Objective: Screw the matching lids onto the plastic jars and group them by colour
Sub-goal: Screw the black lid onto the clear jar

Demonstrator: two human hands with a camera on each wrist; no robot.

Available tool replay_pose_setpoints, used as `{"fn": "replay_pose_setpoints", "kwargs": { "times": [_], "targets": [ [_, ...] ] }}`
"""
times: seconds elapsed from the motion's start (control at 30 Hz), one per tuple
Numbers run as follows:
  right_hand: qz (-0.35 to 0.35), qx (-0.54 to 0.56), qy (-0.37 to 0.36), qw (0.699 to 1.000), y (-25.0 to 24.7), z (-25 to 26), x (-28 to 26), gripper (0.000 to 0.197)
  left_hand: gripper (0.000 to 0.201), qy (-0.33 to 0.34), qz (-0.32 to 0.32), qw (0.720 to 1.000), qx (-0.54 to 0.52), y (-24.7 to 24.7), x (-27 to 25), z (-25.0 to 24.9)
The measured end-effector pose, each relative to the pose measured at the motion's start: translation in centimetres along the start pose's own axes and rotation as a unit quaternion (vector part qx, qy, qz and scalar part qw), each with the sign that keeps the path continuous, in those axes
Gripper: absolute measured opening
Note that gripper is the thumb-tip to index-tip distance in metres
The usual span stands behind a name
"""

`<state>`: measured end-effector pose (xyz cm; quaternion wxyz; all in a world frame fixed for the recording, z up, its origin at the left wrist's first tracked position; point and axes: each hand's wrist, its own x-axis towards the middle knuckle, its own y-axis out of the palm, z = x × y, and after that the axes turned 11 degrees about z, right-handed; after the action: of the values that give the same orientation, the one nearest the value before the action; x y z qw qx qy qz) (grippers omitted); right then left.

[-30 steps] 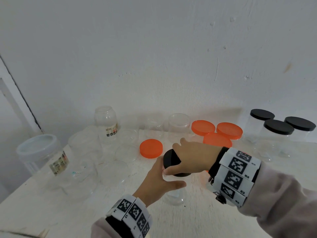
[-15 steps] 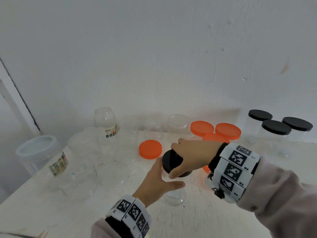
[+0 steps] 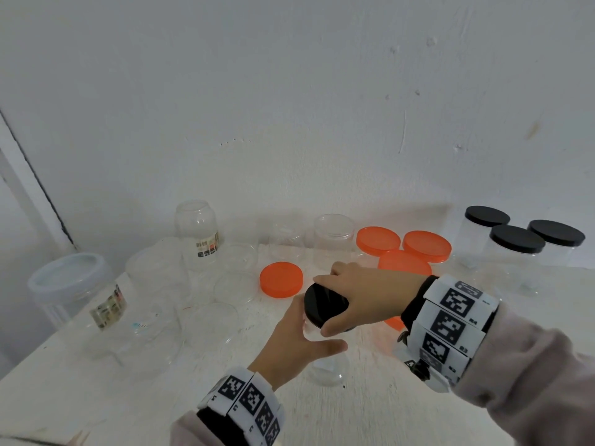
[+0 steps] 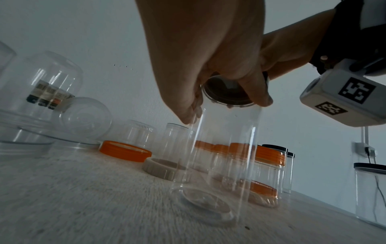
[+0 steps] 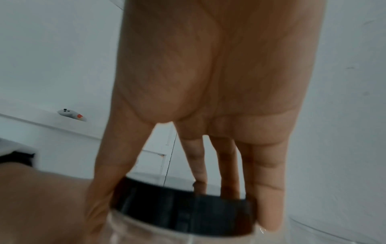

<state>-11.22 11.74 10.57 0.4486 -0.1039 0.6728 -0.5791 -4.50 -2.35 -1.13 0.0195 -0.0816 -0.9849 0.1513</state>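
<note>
Round black plastic lid tops a clear, colourless plastic jar. Three more black-lidded clear jars show at the far right. Flat orange lid glows bright on the white table. Black-and-white square-patterned wristbands flash checkered markers.

On the worktop, open jars stand far left, three capped jars far right. Between them lie loose lids. Nearer, a jar stands with a lid on it.
</note>
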Motion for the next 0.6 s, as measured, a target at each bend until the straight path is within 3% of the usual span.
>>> {"fn": "replay_pose_setpoints", "kwargs": {
  "times": [0.3,0.43,0.6],
  "targets": [
    [-0.134,-0.006,0.015,0.991,3.7,0.5,0.2,0.068,0.077,0.002,0.011,1.000,-0.002,0.1,-0.2,-0.6],
    [-0.187,0.059,0.016,0.981,5.8,1.1,0.6,0.070,0.080,0.008,0.029,1.000,0.006,-0.1,-0.3,-1.1],
    [-0.206,0.084,0.007,0.975,6.9,0.9,0.6,0.069,0.080,-0.013,0.061,0.989,0.137,-1.6,-0.9,-1.3]
  ]
}}
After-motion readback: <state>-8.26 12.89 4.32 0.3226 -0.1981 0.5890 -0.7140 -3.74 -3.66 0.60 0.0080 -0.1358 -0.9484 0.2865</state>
